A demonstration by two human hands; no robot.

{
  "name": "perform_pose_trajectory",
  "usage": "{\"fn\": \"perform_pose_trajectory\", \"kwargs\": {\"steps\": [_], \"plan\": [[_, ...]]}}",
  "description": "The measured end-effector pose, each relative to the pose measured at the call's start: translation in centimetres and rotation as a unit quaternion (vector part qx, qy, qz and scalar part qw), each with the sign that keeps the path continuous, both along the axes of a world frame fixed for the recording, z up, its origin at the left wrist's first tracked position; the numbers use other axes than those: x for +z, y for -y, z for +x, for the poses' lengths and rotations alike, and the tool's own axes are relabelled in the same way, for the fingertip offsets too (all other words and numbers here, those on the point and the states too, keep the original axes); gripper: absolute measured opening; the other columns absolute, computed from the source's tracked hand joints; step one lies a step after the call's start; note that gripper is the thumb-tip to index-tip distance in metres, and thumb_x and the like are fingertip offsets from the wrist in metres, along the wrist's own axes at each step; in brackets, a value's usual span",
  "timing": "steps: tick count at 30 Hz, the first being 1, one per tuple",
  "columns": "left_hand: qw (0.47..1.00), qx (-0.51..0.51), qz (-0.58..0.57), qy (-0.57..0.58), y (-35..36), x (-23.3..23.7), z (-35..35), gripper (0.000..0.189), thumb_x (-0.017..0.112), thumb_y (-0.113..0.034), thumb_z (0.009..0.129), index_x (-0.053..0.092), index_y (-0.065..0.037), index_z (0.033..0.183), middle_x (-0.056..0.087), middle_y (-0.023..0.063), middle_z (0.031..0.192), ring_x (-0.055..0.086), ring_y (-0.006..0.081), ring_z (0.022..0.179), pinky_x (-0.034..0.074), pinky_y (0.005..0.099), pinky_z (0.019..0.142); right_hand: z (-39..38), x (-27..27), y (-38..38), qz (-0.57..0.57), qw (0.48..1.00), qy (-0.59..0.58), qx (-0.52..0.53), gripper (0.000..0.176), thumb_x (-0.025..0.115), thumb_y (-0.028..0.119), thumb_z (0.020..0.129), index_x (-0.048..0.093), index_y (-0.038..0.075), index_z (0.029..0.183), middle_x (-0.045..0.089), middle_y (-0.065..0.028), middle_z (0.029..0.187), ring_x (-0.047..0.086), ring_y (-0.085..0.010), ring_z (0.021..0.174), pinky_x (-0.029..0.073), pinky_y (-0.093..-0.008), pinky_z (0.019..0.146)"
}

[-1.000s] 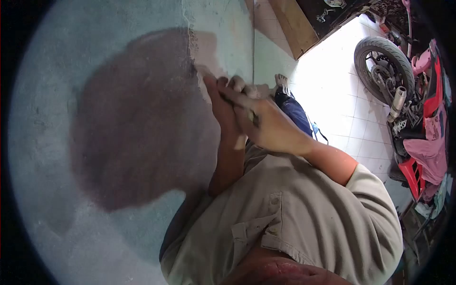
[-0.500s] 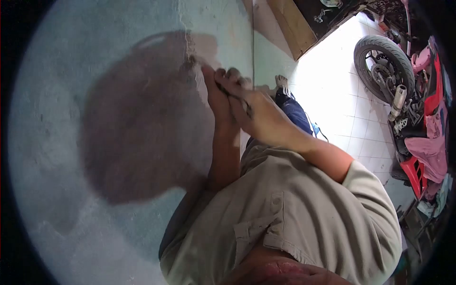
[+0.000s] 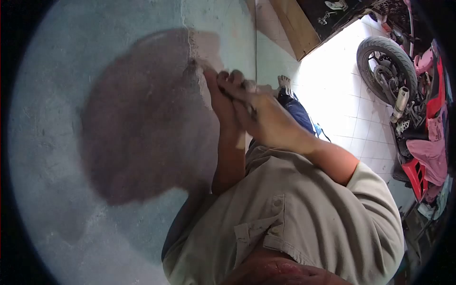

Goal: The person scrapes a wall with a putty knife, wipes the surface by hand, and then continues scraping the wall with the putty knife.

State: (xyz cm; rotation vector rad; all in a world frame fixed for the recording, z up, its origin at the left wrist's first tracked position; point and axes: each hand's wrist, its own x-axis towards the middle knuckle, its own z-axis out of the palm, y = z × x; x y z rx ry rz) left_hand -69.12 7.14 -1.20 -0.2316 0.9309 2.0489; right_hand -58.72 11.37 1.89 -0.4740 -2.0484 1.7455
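Note:
My left hand [image 3: 213, 88] is up against the blue-green wall [image 3: 52, 142], beside a crack with broken plaster [image 3: 194, 69]. It lies mostly in shadow, and its fingers are hard to make out. Across it comes my right hand [image 3: 266, 114], close over the left one, with fingers curled inward. What the right fingers hold is hidden and blurred; I cannot tell what it is. A large dark shadow [image 3: 137, 118] falls on the wall just left of both hands.
A motorcycle wheel [image 3: 387, 66] and red bodywork [image 3: 420, 175] with a pink cloth [image 3: 425, 152] stand at the right. Brown wooden furniture [image 3: 299, 31] is at the top. White floor tiles [image 3: 344, 104] reach to my bare foot [image 3: 284, 81].
Both hands have shifted very slightly right in the view, along with the rest of the scene. They stay close together by the cracked plaster.

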Motion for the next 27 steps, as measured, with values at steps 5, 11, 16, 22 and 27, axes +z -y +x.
{"fn": "perform_pose_trajectory", "kwargs": {"steps": [5, 11, 16, 22, 27], "plan": [[1.0, 0.0, -0.003, -0.002, 0.0, 0.6, 0.6, 0.046, 0.041, -0.057, 0.095, 0.04, -0.013, 0.081, 0.045, 0.0017, 0.068, 0.047, 0.0172, 0.054, 0.042, 0.0312, 0.049, 0.0, 0.7, -0.8, -0.043, 0.997, 0.051, 0.03, 0.047, 0.046, 0.005, 0.089, 0.045, 0.004, 0.136, 0.062, -0.0282, 0.085, 0.066, -0.0351, 0.08, 0.048, -0.0392, 0.076], [0.997, -0.044, 0.065, -0.01, -0.3, -0.2, -0.2, 0.046, 0.042, -0.058, 0.094, 0.039, -0.013, 0.081, 0.045, 0.0027, 0.068, 0.048, 0.0176, 0.056, 0.043, 0.0294, 0.049, -0.4, 0.7, -1.2, -0.044, 0.999, 0.029, 0.013, 0.048, 0.046, 0.006, 0.088, 0.046, 0.004, 0.135, 0.062, -0.0274, 0.077, 0.067, -0.0352, 0.072, 0.049, -0.0428, 0.07], [1.0, 0.009, 0.015, 0.004, -0.3, 1.0, 0.9, 0.044, 0.042, -0.055, 0.095, 0.039, -0.014, 0.081, 0.045, 0.0032, 0.067, 0.049, 0.018, 0.055, 0.043, 0.0295, 0.048, 0.0, 1.0, -1.8, -0.087, 0.994, 0.047, 0.041, 0.047, 0.046, 0.006, 0.088, 0.046, 0.004, 0.135, 0.062, -0.0277, 0.078, 0.065, -0.0368, 0.071, 0.049, -0.0412, 0.068], [0.999, -0.024, -0.022, -0.028, -1.2, 0.6, -0.9, 0.043, 0.044, -0.054, 0.095, 0.04, -0.014, 0.079, 0.044, 0.0036, 0.066, 0.048, 0.0182, 0.054, 0.044, 0.0295, 0.049, 1.4, 1.8, -0.8, -0.061, 0.996, 0.037, 0.053, 0.046, 0.047, 0.006, 0.09, 0.047, 0.006, 0.135, 0.061, -0.0268, 0.087, 0.063, -0.0344, 0.072, 0.048, -0.0379, 0.071], [1.0, 0.027, -0.014, -0.005, -0.3, -0.1, 0.2, 0.045, 0.042, -0.055, 0.096, 0.043, -0.014, 0.078, 0.047, 0.0043, 0.067, 0.048, 0.0178, 0.052, 0.045, 0.0303, 0.048, -0.8, 0.5, -2.3, -0.08, 0.995, 0.029, 0.042, 0.044, 0.045, 0.006, 0.09, 0.047, 0.003, 0.134, 0.058, -0.0293, 0.074, 0.064, -0.0317, 0.065, 0.048, -0.0393, 0.065]]}}
